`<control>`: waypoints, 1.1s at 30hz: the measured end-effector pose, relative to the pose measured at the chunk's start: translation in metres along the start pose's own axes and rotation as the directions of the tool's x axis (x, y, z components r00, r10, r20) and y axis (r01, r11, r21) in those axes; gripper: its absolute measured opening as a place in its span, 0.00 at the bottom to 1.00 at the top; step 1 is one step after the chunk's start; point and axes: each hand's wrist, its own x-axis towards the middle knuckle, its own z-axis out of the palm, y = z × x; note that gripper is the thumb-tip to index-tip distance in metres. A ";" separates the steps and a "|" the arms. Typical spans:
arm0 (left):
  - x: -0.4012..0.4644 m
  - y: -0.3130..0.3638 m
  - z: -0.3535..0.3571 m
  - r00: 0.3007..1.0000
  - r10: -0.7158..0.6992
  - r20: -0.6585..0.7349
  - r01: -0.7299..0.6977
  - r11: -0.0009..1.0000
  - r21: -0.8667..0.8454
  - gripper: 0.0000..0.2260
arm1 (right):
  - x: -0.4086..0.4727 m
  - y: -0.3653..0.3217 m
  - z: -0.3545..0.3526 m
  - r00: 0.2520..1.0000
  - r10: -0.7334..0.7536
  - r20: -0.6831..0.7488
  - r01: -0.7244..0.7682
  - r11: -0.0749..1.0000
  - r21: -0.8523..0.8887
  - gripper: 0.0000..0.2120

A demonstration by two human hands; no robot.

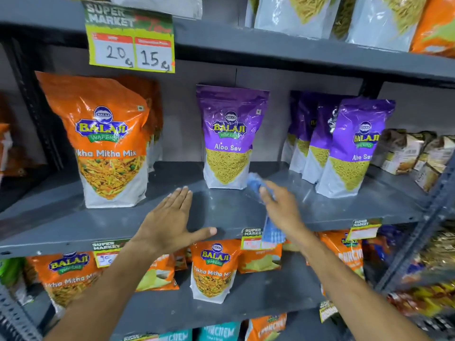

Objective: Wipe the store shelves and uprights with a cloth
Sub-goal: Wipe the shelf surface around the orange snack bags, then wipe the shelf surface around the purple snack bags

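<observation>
Where two bare forearms reach up from below, the left hand (170,223) lies flat and empty on the grey middle shelf (103,222), fingers straight and together, thumb over its front edge. Just to the right, the right hand (283,205), blurred, grips a blue cloth (257,184) that bunches past its fingertips on the shelf and trails down over the edge. Behind stand one orange Tikha Mitha Mix pouch (108,141) fronting a row, one purple Aloo Sev pouch (230,136) alone, and four more purple pouches (354,148) grouped at right. Above hangs one price tag (130,38).
</observation>
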 end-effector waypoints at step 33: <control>0.037 0.057 0.014 0.974 -0.137 0.178 0.144 0.989 -0.024 0.61 | 0.161 0.099 0.002 0.900 0.032 0.434 0.198 0.859 -0.473 0.19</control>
